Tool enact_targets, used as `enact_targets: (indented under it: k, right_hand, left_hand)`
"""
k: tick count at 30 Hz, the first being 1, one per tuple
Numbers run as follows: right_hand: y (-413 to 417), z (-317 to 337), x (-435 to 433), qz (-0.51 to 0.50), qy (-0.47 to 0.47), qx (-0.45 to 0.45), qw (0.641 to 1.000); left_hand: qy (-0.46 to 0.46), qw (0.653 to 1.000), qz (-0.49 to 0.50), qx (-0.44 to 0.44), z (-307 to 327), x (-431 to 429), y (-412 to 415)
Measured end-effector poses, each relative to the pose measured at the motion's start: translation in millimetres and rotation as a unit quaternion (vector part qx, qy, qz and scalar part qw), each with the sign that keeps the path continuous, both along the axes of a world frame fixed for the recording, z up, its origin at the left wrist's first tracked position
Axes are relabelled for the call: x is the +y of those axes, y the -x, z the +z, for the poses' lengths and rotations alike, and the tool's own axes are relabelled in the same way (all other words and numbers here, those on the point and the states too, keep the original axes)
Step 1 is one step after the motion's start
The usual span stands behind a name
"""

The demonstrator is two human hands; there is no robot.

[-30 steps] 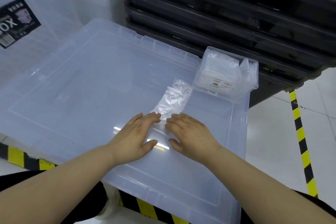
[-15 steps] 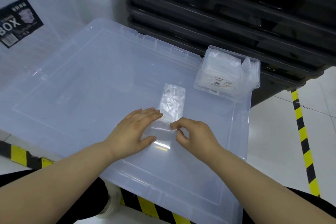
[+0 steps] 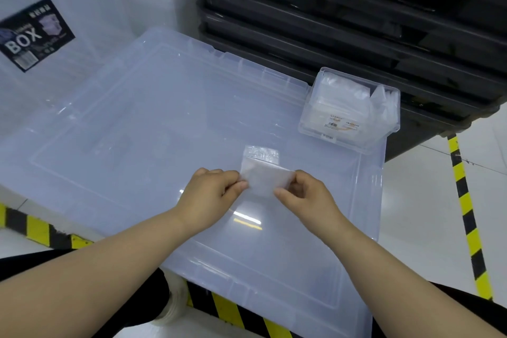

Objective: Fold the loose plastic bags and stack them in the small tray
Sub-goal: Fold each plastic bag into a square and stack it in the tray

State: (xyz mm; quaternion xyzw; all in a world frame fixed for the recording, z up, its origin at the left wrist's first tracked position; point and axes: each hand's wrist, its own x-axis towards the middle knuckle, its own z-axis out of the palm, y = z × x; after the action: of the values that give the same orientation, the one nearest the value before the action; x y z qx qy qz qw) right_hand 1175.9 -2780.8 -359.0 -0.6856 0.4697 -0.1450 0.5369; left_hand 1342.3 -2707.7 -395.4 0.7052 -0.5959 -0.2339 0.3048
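Both hands pinch one clear plastic bag over the big bin lid.

Left hand and right hand each pinch an edge of the plastic bag between thumb and curled fingers, left hand on its left edge, right hand on its right. The near part of the bag is lifted and doubled back between the hands; the far strip lies flat on the translucent lid. Small tray sits at the lid's far right corner, well apart from the hands, already holding a stack of folded bags, with looser ones upright on its right side. Black stacked crates stand behind the tray. A clear box with a "BOX" label stands far left. Yellow-black floor tape runs along the right.
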Motion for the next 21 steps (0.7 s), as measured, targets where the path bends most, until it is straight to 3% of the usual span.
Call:
enact_targets:
  k: [6,13,15,18,20,21]
  right_hand:
    - [-15,-10,-11,-0.053,0.051,0.076,0.994]
    - [-31,-14,-22,-0.04,0.092,0.208,0.973]
    - [-34,-12,-21,-0.035,0.105,0.238,0.965]
    - [-39,-9,-21,-0.011,0.132,0.274,0.953]
    - [-41,-9,-21,0.008,0.157,0.298,0.942]
    - [-43,-9,-20,0.015,0.168,0.308,0.936]
  left_hand:
    - [-0.112,0.983,0.084,0.118,11,-12,6]
    - [-0.148,0.966,0.164,0.136,16,-21,11]
    - [-0.147,0.971,0.181,0.058,20,-19,11]
    - [0.012,0.97,0.108,-0.216,14,-13,7]
    - [0.092,0.958,0.036,-0.27,4,-10,7]
    - [0.088,0.955,0.003,-0.284,-1,-9,9]
